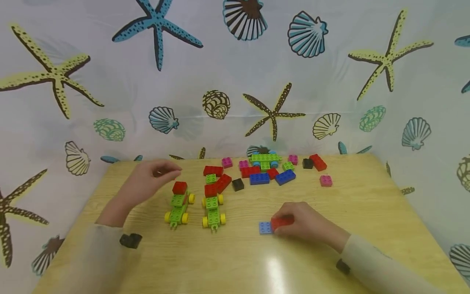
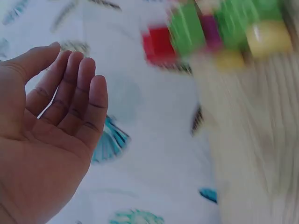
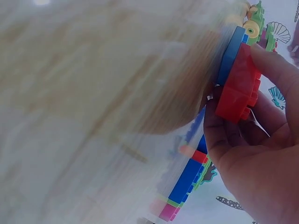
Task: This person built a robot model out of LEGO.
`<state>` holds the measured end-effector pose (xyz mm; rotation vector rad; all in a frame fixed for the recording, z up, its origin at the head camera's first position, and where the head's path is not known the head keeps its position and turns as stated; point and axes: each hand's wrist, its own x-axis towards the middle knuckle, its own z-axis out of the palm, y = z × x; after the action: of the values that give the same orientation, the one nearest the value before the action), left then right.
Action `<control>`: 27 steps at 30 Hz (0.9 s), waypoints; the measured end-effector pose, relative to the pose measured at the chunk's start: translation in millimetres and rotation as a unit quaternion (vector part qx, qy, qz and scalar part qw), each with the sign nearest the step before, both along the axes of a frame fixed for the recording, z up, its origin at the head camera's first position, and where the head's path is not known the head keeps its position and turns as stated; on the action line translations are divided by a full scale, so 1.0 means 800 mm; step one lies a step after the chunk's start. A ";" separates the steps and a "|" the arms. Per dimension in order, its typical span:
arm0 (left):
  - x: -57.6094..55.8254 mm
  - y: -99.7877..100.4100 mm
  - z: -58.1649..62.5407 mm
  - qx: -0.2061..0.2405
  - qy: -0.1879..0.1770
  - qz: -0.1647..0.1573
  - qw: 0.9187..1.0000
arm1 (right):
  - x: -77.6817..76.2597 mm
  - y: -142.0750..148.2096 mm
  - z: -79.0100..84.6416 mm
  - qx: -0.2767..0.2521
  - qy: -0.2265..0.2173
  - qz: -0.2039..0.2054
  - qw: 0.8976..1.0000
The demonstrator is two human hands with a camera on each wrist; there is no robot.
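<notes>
Right hand [image 1: 302, 222]: fingers pinching red brick [image 1: 280, 222], plastic, oblong, studded, against blue brick [image 1: 265, 228], well in from right edge of wood-grained counter [image 1: 367, 204]. Left hand [image 1: 145, 179]: fingers loosely curved, holding nothing, toward far left corner.

Your table [image 1: 205, 261]: pale wood grain, glare on the near part. Left of centre: two green cars with yellow wheels [image 1: 213, 215], side by side, the left one with a red brick [image 1: 180, 188] at its far end. Toward your far edge: one green car with blue wheels [image 1: 265, 158]; two dark blue bricks [image 1: 259, 179]; two black bricks [image 1: 238, 184]; four pink bricks [image 1: 325, 181]; loose red bricks [image 1: 223, 183]; small green bricks [image 1: 288, 165]. Nearer you: light blue brick [image 1: 265, 228], contact with wood uncertain.
</notes>
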<state>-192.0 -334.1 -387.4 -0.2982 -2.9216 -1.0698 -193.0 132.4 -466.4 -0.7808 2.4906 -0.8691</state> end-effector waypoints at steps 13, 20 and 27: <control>-0.130 -0.063 -0.064 0.002 -0.111 -0.030 0.993 | -0.002 0.008 0.003 -0.008 0.002 0.007 1.000; -0.163 -0.033 -0.086 0.033 -0.130 -0.061 0.989 | -0.004 0.008 0.000 -0.011 -0.003 0.010 1.000; -0.174 0.000 -0.098 0.033 -0.156 -0.086 0.983 | -0.003 0.009 0.000 -0.005 -0.011 0.002 1.000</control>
<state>-331.4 -334.4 -466.1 -0.4253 -3.1713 -1.3479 -195.8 139.5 -466.2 -0.7742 2.4663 -0.8861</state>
